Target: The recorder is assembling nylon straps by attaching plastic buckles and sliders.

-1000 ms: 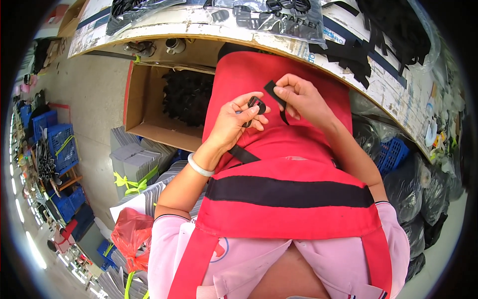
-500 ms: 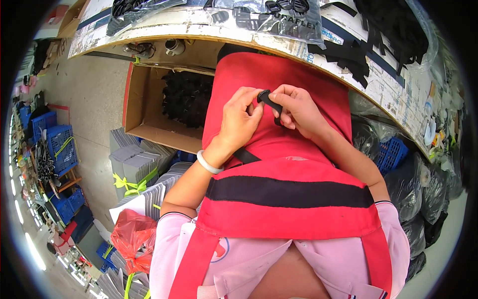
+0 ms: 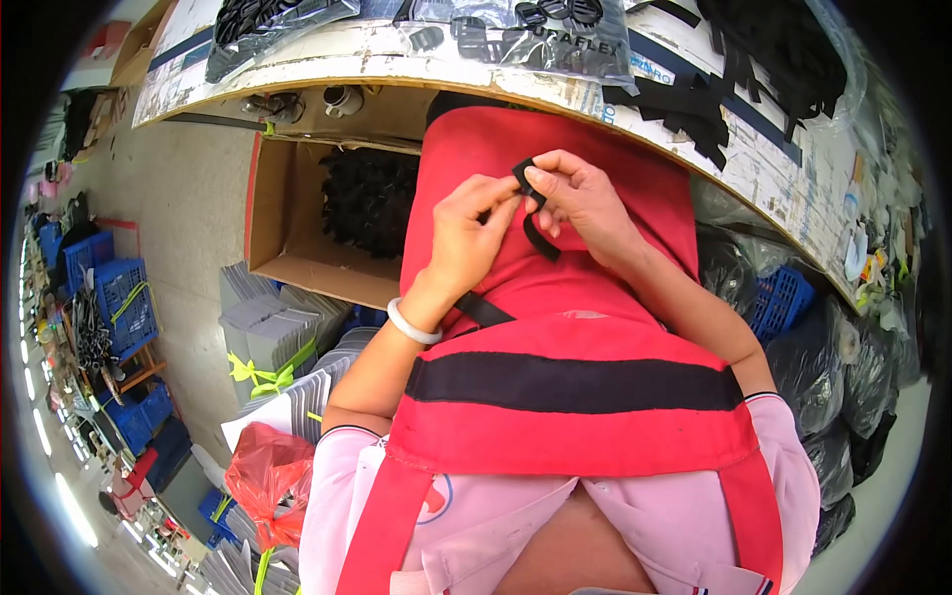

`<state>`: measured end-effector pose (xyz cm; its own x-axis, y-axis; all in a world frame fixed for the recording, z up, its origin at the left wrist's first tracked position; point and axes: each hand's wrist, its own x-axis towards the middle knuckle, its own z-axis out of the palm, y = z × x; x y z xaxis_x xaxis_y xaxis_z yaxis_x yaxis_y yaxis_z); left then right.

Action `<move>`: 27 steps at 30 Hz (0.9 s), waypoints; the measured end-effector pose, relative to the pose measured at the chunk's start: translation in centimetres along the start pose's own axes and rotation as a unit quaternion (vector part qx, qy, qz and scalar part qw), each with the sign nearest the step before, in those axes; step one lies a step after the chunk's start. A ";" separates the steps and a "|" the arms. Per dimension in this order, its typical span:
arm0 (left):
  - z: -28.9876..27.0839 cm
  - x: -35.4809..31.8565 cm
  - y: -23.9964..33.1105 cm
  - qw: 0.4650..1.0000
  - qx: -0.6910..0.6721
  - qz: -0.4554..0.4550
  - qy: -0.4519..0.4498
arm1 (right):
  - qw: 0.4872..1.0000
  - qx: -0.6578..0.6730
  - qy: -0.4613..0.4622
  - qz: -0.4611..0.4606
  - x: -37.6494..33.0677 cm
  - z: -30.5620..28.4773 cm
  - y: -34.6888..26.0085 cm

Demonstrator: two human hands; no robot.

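Note:
Over my red apron (image 3: 615,288), my two hands meet at a short black webbing strap (image 3: 539,241). A small black piece (image 3: 524,174), probably a plastic buckle, sits at its upper end; its shape is partly covered by fingers. My left hand (image 3: 468,230) pinches the near side of that end with thumb and index finger. My right hand (image 3: 587,203) presses it from the other side, thumb on top. Below the fingers, the strap's tail hangs in a curve against the apron.
An open cardboard box (image 3: 322,276) with a heap of black strap pieces (image 3: 369,203) stands left of my lap. Ahead, a worn table (image 3: 416,67) holds a clear bag of buckles (image 3: 540,42) and black straps (image 3: 679,114). Grey bundled sheets (image 3: 268,327) lie left, dark plastic bags (image 3: 808,367) right.
The strap's upper end has turned upward and its tail now hangs down more visibly. My right hand has risen slightly and shifted its thumb onto that end.

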<state>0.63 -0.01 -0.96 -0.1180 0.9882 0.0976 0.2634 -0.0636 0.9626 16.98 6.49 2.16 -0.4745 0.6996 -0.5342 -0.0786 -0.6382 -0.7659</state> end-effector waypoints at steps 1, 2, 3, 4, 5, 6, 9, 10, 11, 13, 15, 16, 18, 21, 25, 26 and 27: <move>-0.1 -0.1 0.4 0.966 -0.194 -0.173 -0.004 | 0.999 -0.028 -0.006 -0.035 0.0 -0.3 0.0; -0.4 0.6 0.7 0.916 -0.320 -0.242 0.008 | 0.996 -0.056 -0.013 -0.069 0.1 -0.5 0.0; -0.7 1.0 0.3 0.916 -0.320 -0.242 0.010 | 0.996 -0.057 -0.014 -0.069 0.2 -0.6 0.3; -1.0 1.3 0.1 0.884 -0.365 -0.291 -0.030 | 0.987 -0.113 -0.010 -0.116 0.4 -0.8 0.9; -1.2 1.7 0.1 0.845 -0.408 -0.338 -0.071 | 0.972 -0.169 -0.006 -0.163 0.5 -0.9 1.5; -0.6 1.9 0.3 0.859 -0.380 -0.341 -0.042 | 0.942 -0.231 0.007 -0.243 0.5 -1.0 1.8; 0.0 2.0 0.9 0.892 -0.354 -0.280 0.009 | 0.952 -0.069 0.008 -0.299 -1.2 0.7 -0.7; 0.1 2.1 1.3 0.907 -0.330 -0.262 0.020 | 0.956 -0.053 0.008 -0.288 -1.6 0.6 -1.4; 0.1 2.0 1.3 0.906 -0.330 -0.262 0.021 | 0.956 -0.054 0.008 -0.287 -1.8 0.6 -2.0; 0.1 1.8 1.1 0.918 -0.309 -0.246 0.032 | 0.979 -0.121 0.021 -0.163 -2.1 0.7 -2.7; 0.2 1.7 1.3 0.927 -0.290 -0.234 0.037 | 0.985 -0.132 0.013 -0.112 -1.8 0.4 -2.2; 0.2 1.6 1.3 0.936 -0.270 -0.222 0.045 | 0.988 -0.134 0.014 -0.078 -1.6 0.1 -1.5; 0.3 1.3 1.3 0.948 -0.249 -0.192 0.042 | 0.990 -0.137 0.023 -0.025 -1.5 -0.1 -1.0; 0.4 1.0 1.3 0.962 -0.225 -0.148 0.043 | 0.990 -0.140 0.025 -0.001 -1.2 -0.2 -1.4; 0.3 1.0 1.4 0.975 -0.206 -0.079 0.038 | 0.997 -0.072 0.013 -0.010 -1.0 0.2 -1.1; 0.3 1.0 1.3 0.975 -0.205 -0.079 0.035 | 0.998 -0.056 0.013 -0.031 -0.9 0.1 -0.8; 0.2 1.0 1.2 0.976 -0.208 -0.065 0.023 | 0.998 -0.040 0.014 -0.052 -0.9 0.1 -0.7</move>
<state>1.03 0.90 0.24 -0.1706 0.9849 -0.0300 -0.1673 0.0011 0.9859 17.42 6.29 3.19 -0.4435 0.7703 -0.4582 -0.0557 -0.5339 -0.8437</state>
